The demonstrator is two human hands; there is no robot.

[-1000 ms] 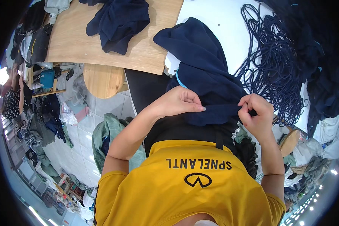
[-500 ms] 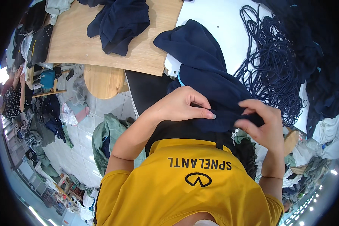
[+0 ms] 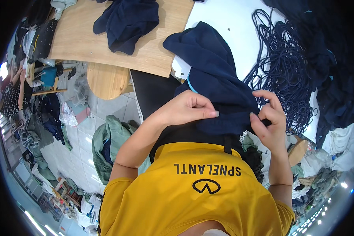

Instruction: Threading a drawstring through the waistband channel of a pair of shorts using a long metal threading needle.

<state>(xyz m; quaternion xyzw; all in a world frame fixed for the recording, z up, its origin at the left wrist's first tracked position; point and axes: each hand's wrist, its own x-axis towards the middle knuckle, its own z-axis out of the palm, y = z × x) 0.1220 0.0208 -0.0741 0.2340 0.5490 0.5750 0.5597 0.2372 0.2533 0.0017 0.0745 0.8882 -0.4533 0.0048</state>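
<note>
A navy garment (image 3: 216, 74) with a light blue strip of trim hangs from the white table top down to my lap. My left hand (image 3: 190, 108) lies over its near part, thumb and forefinger pinched together on the dark cloth. To the right of the cloth, my right hand (image 3: 270, 120) is raised with its forefinger lifted and bent. Its thumb and other fingers curl together around something dark; what it is cannot be made out. A tangled heap of navy cords (image 3: 281, 67) lies on the white table beyond my right hand.
Another navy garment (image 3: 128, 25) lies on the wooden table (image 3: 74, 43) to the left. Dark cloth (image 3: 334, 82) is piled at the far right. A round wooden stool (image 3: 106, 80) and green cloth (image 3: 112, 137) are at my left. Another person (image 3: 13, 92) is at the far left.
My right hand has turned, and its forefinger has lifted up and away from the cloth. My left hand has shifted slightly left, still pinched. The view has moved a little.
</note>
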